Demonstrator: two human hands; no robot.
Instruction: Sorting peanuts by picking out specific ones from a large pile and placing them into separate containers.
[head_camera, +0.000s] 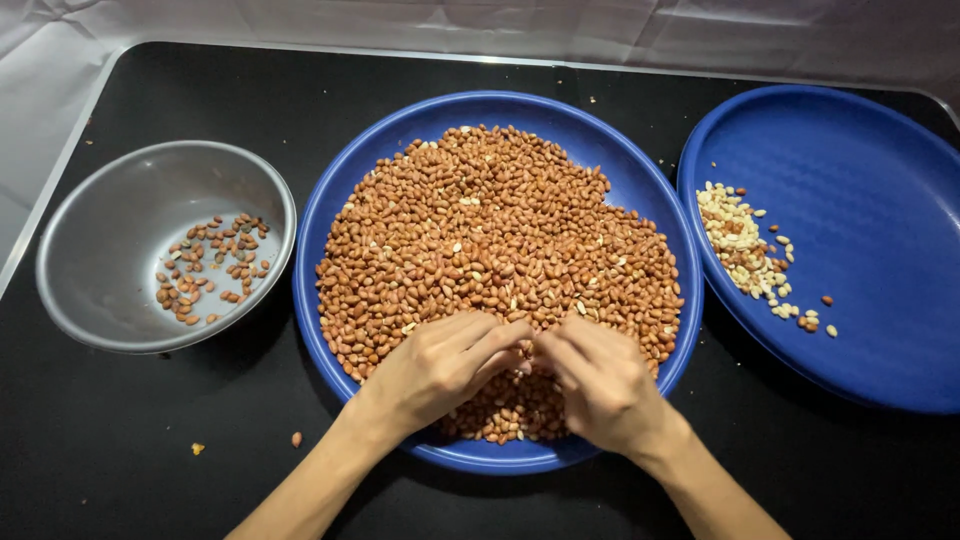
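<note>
Sorting through red-skinned peanuts (490, 250) heaped on the middle blue plate (640, 180), both my hands meeting at its near edge.

I have my left hand (435, 365) and right hand (600, 385) resting on the pile with fingers curled together, tips touching as if pinching a nut between them, though I cannot tell which one. A steel bowl (100, 260) at left holds a few darker nuts; a second blue plate (860, 200) at right holds pale skinless peanuts (745, 255). I judge this a picking-out step; next calls for a clean pinch and lift clear of the heap on the black surface (120, 450).
</note>
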